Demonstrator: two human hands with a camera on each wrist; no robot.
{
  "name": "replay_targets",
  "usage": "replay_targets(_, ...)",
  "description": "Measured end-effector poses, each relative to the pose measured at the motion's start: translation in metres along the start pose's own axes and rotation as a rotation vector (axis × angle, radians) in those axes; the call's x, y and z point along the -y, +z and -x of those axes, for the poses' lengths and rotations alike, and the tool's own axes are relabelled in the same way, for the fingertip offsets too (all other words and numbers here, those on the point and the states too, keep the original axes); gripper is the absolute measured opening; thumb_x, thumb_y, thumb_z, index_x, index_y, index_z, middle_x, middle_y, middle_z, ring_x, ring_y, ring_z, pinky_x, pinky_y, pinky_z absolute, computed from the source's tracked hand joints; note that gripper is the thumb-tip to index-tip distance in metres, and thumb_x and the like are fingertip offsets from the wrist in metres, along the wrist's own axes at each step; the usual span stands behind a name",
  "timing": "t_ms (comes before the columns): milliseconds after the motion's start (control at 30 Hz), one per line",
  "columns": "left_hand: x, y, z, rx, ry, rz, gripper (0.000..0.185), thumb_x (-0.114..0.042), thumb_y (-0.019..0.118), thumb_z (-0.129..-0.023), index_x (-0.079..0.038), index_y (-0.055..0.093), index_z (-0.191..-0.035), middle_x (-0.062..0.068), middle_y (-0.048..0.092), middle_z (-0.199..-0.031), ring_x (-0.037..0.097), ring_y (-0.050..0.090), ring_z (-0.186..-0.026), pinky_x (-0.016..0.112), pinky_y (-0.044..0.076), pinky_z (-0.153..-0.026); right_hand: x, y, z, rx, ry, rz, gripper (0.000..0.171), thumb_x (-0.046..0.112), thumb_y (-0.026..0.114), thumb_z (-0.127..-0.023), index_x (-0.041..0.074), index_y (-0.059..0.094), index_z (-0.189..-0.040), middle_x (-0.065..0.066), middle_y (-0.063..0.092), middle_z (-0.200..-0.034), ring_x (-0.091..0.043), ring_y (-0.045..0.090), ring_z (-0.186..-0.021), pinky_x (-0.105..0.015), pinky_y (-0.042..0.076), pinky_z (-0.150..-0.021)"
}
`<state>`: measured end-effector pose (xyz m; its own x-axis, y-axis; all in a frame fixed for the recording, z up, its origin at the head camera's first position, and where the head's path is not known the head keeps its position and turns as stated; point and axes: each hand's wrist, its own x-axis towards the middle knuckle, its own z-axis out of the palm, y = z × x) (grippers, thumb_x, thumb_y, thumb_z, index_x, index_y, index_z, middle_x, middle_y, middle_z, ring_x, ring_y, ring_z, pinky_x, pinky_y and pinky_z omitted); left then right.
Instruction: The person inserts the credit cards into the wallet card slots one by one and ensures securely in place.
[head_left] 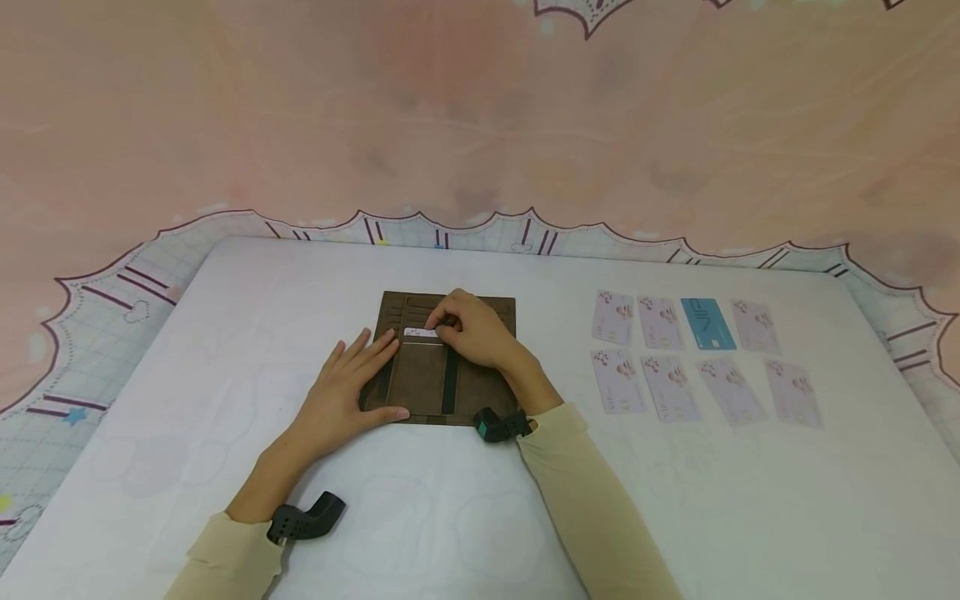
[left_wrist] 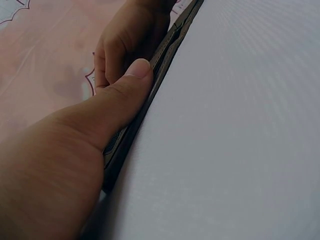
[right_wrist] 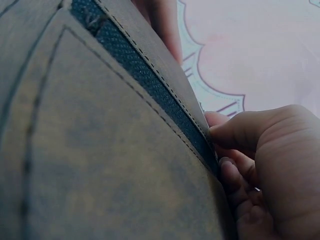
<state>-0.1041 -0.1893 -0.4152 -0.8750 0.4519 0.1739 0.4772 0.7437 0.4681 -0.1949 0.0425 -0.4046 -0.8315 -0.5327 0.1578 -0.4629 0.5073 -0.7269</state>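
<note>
A brown wallet (head_left: 420, 379) lies open on the white table, with stitched card slots and a dark green mesh strip (right_wrist: 145, 75). One slot holds a white card (head_left: 421, 332), only its upper strip showing. My right hand (head_left: 482, 333) is over the wallet, thumb and curled fingers pinching the card's right end; in the right wrist view the thumb (right_wrist: 235, 131) is at the pocket edge, the card hidden there. My left hand (head_left: 341, 396) rests spread on the wallet's left side, fingers straight; its thumb (left_wrist: 125, 97) lies along the near edge in the left wrist view.
To the right, several pale printed cards (head_left: 617, 382) lie in two rows, with one blue card (head_left: 708, 323) among the back row. Black wrist straps (head_left: 303, 518) sit on both arms. A patterned cloth (head_left: 480, 125) spreads beyond the table's far edge.
</note>
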Motion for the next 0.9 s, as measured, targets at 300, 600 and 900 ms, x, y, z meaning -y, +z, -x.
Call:
replay_targets(300,0.0004,0.0,-0.0005,0.008,-0.011,-0.001,0.091,-0.044,0.078,-0.076,-0.008,0.037,-0.148,0.009,0.029,-0.154,0.033,0.013,-0.144,0.05,0.002,-0.115,-0.0007,-0.0007,0.0003,-0.004,-0.008,-0.001,0.014,0.004,0.058,-0.092,0.01,0.071,-0.094,-0.004,0.057,-0.106,-0.016,0.05,-0.082,-0.026,0.043,-0.072)
replay_targets(600,-0.0001,-0.0003,-0.0008,0.007,-0.008,-0.001,0.09,-0.044,0.078,-0.076,-0.008,0.038,-0.147,0.009,0.029,-0.154,0.033,0.014,-0.144,0.05,0.002,-0.115,-0.0031,-0.0004,0.0002,-0.017,-0.016,-0.029,0.018,0.002,0.056,-0.093,0.01,0.073,-0.091,-0.004,0.057,-0.105,-0.017,0.052,-0.085,-0.027,0.043,-0.075)
replay_targets(900,0.0007,-0.0004,-0.0002,0.009,-0.01,-0.003,0.09,-0.044,0.078,-0.076,-0.008,0.037,-0.147,0.008,0.029,-0.154,0.033,0.014,-0.144,0.05,0.002,-0.115,-0.0033,0.0002,-0.0006,-0.024,-0.01,-0.036,0.02,0.001,0.056,-0.093,0.009,0.074,-0.091,-0.003,0.058,-0.102,-0.017,0.054,-0.09,-0.028,0.044,-0.08)
